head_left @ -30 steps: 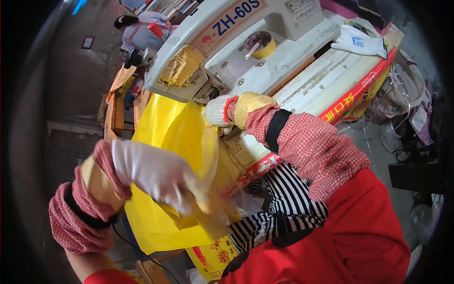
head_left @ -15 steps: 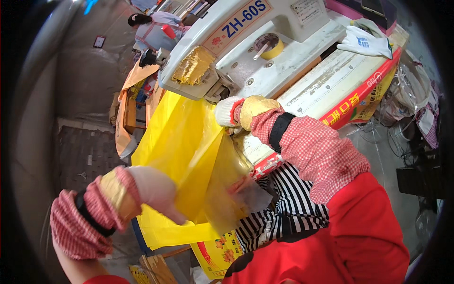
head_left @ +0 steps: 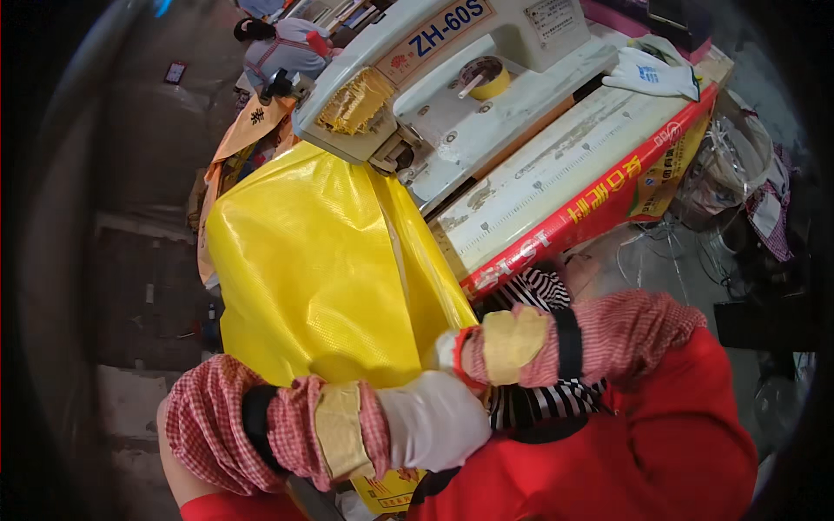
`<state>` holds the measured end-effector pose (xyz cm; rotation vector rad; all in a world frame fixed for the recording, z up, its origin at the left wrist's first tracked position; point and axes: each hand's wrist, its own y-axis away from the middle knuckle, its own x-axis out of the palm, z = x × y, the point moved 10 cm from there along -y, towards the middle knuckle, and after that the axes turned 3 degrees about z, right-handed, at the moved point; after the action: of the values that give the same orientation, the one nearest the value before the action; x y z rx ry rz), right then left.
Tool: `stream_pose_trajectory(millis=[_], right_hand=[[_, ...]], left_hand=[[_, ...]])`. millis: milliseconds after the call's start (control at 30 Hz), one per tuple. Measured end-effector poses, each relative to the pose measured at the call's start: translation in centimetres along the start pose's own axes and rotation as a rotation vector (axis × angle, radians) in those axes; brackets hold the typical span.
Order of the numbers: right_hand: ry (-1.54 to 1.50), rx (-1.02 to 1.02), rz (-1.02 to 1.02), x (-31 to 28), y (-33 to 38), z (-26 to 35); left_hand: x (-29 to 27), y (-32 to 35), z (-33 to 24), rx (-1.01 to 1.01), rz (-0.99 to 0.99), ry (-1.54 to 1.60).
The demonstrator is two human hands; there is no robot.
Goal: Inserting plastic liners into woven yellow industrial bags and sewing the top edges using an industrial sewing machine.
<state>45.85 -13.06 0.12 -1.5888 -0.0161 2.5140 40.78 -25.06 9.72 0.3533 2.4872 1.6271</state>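
A large yellow plastic sack hangs down from the head of a white industrial sewing machine toward me, with a fold running along its right side. At its near end my right hand, in a white glove with a red cuff, appears closed on the sack's edge. Just below it is my left hand, in a whitish glove, bent inward against the sack's near edge. The two hands almost touch. Most of the fingers on both are hidden, and what the left one grips cannot be made out.
A tape roll lies on the machine bed. Right of it extends a worn white table with a red printed front edge and a white glove at its far end. Clear plastic bags hang beyond. Another person is at the far left.
My right hand has come away from the machine head, down toward my body. My left hand has swung right to meet it. The yellow sack has spread out smoother; its clear film no longer shows.
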Motion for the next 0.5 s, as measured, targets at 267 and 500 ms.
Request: stream_pose_trajectory(millis=[267, 500], right_hand=[[-0.341, 0.6, -0.371, -18.2, -0.4, -9.3], [-0.147, 0.757, -0.331, -13.8, -4.1, -10.2]], left_hand=[[-2.7, 3.2, -0.5, -0.148, -0.317, -0.322], [-2.3, 2.8, -2.4, -0.121, -0.309, -0.333]])
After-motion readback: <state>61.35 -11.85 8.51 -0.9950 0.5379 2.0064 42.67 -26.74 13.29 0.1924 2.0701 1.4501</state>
